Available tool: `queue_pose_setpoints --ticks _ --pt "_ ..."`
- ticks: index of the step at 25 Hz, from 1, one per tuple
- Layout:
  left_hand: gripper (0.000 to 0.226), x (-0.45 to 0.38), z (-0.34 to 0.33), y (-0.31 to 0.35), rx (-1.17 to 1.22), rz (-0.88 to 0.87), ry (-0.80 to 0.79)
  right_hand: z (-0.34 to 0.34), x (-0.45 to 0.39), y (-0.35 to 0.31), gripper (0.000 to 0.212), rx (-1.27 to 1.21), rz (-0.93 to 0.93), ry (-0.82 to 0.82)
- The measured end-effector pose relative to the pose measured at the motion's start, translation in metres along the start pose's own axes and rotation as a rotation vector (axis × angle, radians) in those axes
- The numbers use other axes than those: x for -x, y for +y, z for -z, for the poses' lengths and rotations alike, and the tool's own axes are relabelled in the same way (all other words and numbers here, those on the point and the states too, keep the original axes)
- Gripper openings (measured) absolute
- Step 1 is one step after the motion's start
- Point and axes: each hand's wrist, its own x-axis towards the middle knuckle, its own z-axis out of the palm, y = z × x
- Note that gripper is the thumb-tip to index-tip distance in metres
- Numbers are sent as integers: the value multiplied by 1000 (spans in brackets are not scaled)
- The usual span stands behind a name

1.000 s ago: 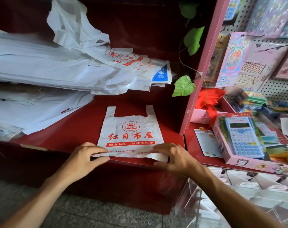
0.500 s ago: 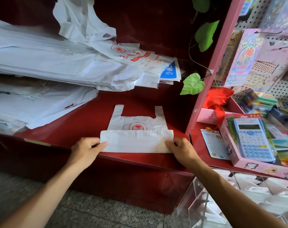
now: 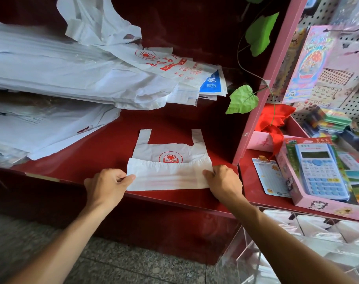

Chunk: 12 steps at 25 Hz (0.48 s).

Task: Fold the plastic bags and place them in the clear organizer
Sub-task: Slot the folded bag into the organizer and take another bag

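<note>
Pinching the folded band of the printed plastic bag (image 3: 168, 173) at both ends, left hand (image 3: 107, 186) and right hand (image 3: 225, 184), we have it lying on the red shelf (image 3: 105, 152). We should keep its edges square, crease firmly, then fold upward again toward the handles.

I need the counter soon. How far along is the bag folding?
Done: folded bags already sit in the clear organizer. In hand: left hand and right hand pinch one bag, bottom folded up once. Left: finishing it, plus the big unfolded pile.
</note>
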Motion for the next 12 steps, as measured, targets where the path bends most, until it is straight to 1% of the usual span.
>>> queue_pose_setpoints --ticks 2,8,12 --pt "43 2 0 2 -17 7 10 0 1 0 39 27 -22 25" --pt "38 5 -2 4 -78 -12 51 -2 5 -3 37 87 -13 72" --pt "36 3 -4 5 -94 21 49 -3 7 -5 38 148 -12 103"
